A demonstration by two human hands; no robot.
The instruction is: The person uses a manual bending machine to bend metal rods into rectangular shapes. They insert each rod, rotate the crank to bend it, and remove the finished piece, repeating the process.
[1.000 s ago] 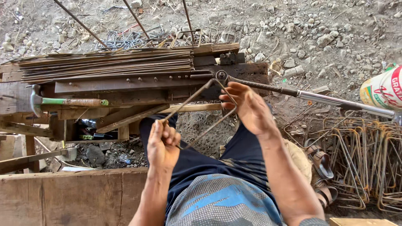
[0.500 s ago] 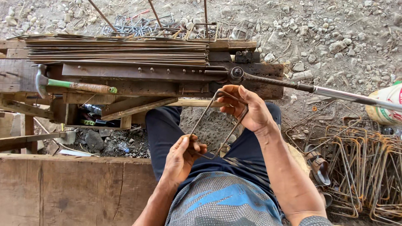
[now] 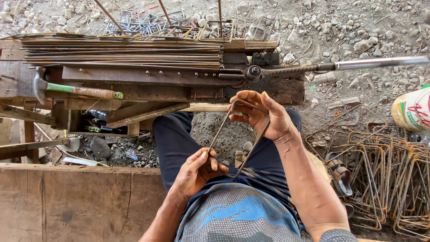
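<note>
left hand (image 3: 197,172) + right hand (image 3: 262,116) | grip bent rebar stirrup (image 3: 237,134) | over lap

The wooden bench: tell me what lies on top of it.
On the wooden bench lie a bundle of straight steel rods, a bolted metal bar ending in a pivoted bending lever, and a hammer. The bench surface beneath the rods is hidden.

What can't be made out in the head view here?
- Bent wire stirrup: near corner hidden inside the left hand, far corner behind the right hand fingers.
- Bending lever: handle end cut off by the right edge.
- Hammer: striking face blurred.
- White sack: cut by the right edge.
</note>
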